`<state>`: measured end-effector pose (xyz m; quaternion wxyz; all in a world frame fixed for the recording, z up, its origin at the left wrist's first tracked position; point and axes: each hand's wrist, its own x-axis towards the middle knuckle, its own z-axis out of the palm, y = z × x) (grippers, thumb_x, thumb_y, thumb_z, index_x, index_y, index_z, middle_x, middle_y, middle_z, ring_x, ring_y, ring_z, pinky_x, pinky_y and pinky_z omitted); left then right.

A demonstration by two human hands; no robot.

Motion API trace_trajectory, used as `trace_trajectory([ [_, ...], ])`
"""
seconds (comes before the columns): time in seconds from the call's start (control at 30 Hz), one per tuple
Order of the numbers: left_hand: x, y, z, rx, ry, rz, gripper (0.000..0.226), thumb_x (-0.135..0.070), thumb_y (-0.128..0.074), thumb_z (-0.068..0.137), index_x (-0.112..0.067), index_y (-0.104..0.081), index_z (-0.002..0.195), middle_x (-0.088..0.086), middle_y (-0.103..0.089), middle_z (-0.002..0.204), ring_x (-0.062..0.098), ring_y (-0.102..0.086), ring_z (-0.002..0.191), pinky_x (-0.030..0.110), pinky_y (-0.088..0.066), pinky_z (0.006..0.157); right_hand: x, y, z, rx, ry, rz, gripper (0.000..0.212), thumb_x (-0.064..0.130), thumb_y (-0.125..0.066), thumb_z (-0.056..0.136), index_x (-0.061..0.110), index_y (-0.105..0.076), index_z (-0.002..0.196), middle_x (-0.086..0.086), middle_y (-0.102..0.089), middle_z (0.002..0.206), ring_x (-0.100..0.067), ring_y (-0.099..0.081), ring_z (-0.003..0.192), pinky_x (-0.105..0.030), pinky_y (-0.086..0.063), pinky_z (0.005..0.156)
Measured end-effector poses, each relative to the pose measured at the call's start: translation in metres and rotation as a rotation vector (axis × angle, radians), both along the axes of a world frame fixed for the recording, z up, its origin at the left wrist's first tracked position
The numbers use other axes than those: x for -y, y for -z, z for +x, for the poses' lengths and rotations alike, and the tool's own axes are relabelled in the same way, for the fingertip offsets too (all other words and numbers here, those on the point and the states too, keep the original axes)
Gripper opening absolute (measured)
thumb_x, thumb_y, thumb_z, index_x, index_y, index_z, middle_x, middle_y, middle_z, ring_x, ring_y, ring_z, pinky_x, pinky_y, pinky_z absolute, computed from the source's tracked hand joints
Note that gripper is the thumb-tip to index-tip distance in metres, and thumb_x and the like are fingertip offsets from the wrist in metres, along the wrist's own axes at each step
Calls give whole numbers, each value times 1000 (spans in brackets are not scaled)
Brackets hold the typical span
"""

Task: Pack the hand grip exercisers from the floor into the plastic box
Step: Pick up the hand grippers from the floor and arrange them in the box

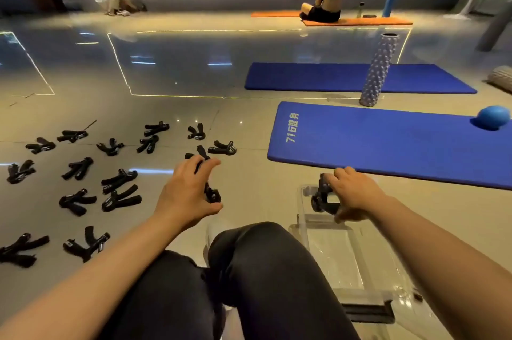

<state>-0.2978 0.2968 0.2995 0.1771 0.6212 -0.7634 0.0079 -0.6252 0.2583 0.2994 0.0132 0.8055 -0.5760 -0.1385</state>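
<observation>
Over the far end of the clear plastic box (346, 253), the right hand (353, 195) grips one black hand grip exerciser (321, 198), fingers curled around its padded handle. The left hand (188, 195) is spread above the floor (249, 187), fingers half bent over another exerciser (212, 194); whether it really clasps this one I cannot tell. More exercisers (80, 170), V-shaped with foam handles, lie scattered on the glossy tiles to the left. A blue mat (388, 142) lies just behind the box.
</observation>
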Motion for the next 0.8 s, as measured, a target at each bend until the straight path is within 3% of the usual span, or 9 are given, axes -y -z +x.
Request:
trace_trajectory([
  [0.13, 9, 6, -9, -41, -10, 11, 88, -38, -83, 60, -27, -40, 136, 3, -41, 131, 23, -37, 120, 37, -44, 87, -8, 20, -38, -107, 54, 74, 86, 52, -75, 67, 23, -33, 136, -2, -44, 131, -20, -42, 115, -31, -42, 97],
  [0.27, 18, 13, -22, -223, -15, 125, 92, -37, -85, 59, -32, -36, 136, 0, -42, 138, 24, -40, 124, 45, -43, 93, 4, 50, -50, -119, 70, 137, 87, 51, -75, 67, 22, -35, 138, -3, -42, 133, -21, -40, 117, -35, -41, 99],
  [0.43, 29, 23, -45, -487, 125, 266, 91, -30, -87, 54, -47, -33, 125, -10, -42, 127, 7, -42, 111, 27, -42, 90, 19, 118, -54, 21, 149, 388, 87, 42, -79, 65, 24, -35, 137, -3, -41, 133, -22, -39, 119, -34, -41, 96],
  [0.6, 59, 48, -68, -620, 193, 393, 85, -52, -78, 46, -54, -36, 120, -28, -45, 117, -13, -44, 110, 11, -38, 85, 34, 189, -63, 17, 112, 605, 82, 42, -78, 64, 27, -40, 134, 0, -44, 127, -20, -41, 115, -33, -44, 91],
  [0.67, 75, 67, -72, -682, 166, 447, 84, -53, -75, 44, -54, -37, 119, -29, -46, 118, -17, -44, 109, 9, -39, 82, 43, 209, -70, 83, 150, 685, 83, 38, -79, 63, 27, -39, 135, 1, -43, 128, -20, -41, 116, -33, -43, 92],
  [0.8, 103, 116, -82, -822, 74, 494, 80, -42, -78, 47, -46, -44, 119, -22, -49, 121, -10, -47, 112, 17, -44, 85, 50, 243, -89, 174, 105, 859, 86, 34, -79, 63, 27, -37, 137, 3, -40, 131, -19, -39, 120, -34, -38, 101],
])
